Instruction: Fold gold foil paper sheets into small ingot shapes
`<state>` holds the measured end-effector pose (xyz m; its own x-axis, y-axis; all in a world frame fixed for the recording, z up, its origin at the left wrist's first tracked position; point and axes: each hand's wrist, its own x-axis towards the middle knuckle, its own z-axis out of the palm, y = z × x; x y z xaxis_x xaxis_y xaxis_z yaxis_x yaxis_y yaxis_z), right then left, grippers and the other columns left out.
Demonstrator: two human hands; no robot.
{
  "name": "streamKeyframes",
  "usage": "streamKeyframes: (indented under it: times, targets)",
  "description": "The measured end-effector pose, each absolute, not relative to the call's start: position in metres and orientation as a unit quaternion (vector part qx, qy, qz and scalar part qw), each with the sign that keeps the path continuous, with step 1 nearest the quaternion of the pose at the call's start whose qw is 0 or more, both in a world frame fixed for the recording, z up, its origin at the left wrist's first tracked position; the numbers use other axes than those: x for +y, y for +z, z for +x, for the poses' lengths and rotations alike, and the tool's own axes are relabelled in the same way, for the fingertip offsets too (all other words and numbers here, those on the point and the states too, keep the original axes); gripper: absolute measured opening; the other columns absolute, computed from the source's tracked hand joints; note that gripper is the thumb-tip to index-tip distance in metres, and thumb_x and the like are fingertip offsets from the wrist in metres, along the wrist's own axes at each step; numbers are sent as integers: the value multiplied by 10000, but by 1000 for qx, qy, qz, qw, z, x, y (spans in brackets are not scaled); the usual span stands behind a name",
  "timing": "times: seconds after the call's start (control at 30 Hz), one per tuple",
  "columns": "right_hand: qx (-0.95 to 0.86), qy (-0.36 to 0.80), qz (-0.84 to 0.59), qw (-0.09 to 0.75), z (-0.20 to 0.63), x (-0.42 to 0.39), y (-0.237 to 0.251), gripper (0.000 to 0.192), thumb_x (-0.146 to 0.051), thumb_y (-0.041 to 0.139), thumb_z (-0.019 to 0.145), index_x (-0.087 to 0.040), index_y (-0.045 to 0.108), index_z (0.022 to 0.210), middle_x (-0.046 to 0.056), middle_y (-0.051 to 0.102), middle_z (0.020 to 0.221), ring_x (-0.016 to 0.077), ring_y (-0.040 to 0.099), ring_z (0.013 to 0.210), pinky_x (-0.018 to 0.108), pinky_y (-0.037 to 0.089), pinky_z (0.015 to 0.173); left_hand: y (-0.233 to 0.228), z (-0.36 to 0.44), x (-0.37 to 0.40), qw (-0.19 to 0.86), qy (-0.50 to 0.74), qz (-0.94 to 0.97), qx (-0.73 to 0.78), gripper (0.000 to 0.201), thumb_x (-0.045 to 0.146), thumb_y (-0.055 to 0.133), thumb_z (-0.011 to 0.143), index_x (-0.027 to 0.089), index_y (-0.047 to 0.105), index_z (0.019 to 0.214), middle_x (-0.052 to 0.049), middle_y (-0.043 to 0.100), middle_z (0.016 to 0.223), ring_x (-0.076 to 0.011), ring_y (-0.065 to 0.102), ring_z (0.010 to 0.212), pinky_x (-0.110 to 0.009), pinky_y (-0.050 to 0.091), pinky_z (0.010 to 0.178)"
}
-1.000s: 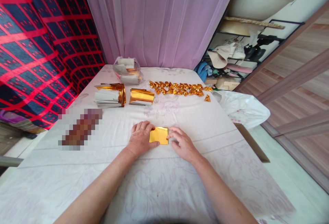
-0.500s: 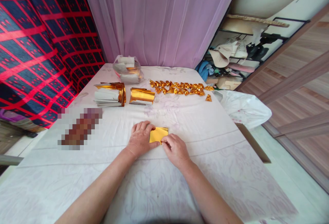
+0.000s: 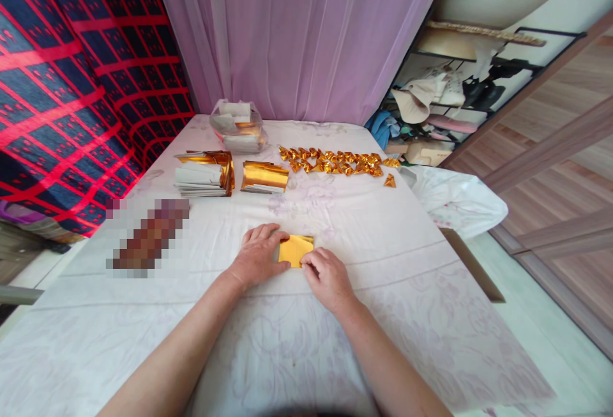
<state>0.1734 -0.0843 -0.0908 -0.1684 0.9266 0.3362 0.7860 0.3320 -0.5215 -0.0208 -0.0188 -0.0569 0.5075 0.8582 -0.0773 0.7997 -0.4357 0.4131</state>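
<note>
A small sheet of gold foil paper (image 3: 295, 249) lies flat on the white patterned tablecloth (image 3: 383, 238) in front of me. My left hand (image 3: 257, 255) rests palm down on its left edge, pinning it. My right hand (image 3: 327, 278) pinches the sheet's lower right corner between thumb and fingers. Both forearms reach in from the bottom of the view.
Two stacks of gold and white sheets (image 3: 205, 174) (image 3: 264, 177) sit farther back, with a plastic bag of paper (image 3: 238, 126) behind them. A row of several folded gold pieces (image 3: 335, 163) lies at the back right. A cluttered shelf (image 3: 445, 104) stands beyond the table's right edge.
My right hand slid from the sheet's right side down to its lower right corner and closed on it. The left hand stayed on the left edge.
</note>
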Motion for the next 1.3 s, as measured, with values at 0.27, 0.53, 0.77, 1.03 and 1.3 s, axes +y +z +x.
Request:
streamKeyframes:
  times: [0.27,0.53,0.77,1.03,1.3]
  targets:
    - [-754,115,-572,301,173,-85,-91,144,-89,527,821,-210,606,817,23,624,820,176,579,815,275,411,738,-56,-27,-13,217,54,856,466,544,362,662,740,301,542,1268,-79,428,1441,-310,361,1349,-519,265,1100]
    - [-730,58,-637,240,157,-83,-84,87,-259,633,818,-213,576,770,27,596,777,187,556,767,283,381,683,-57,-27,-17,201,65,859,467,532,429,651,774,282,544,1274,-99,435,1446,-302,365,1353,-513,263,1104]
    - [-723,79,-646,230,157,-82,-82,95,-231,672,781,-219,579,765,10,604,785,177,564,773,272,385,681,-57,-26,-17,210,64,855,470,535,374,670,749,283,551,1264,-85,435,1447,-292,362,1357,-489,260,1111]
    - [-719,193,-599,295,171,-79,-86,150,-74,604,755,-215,623,803,6,627,812,151,594,779,257,459,706,-59,-32,-13,227,61,861,451,550,340,632,765,307,528,1304,-81,401,1473,-302,343,1367,-511,244,1117]
    - [-721,261,-561,313,184,-74,-88,334,51,502,668,-208,648,820,2,659,841,129,620,758,242,488,702,-60,-33,-12,236,55,863,443,570,324,626,763,319,515,1322,-73,381,1492,-301,317,1389,-516,221,1133]
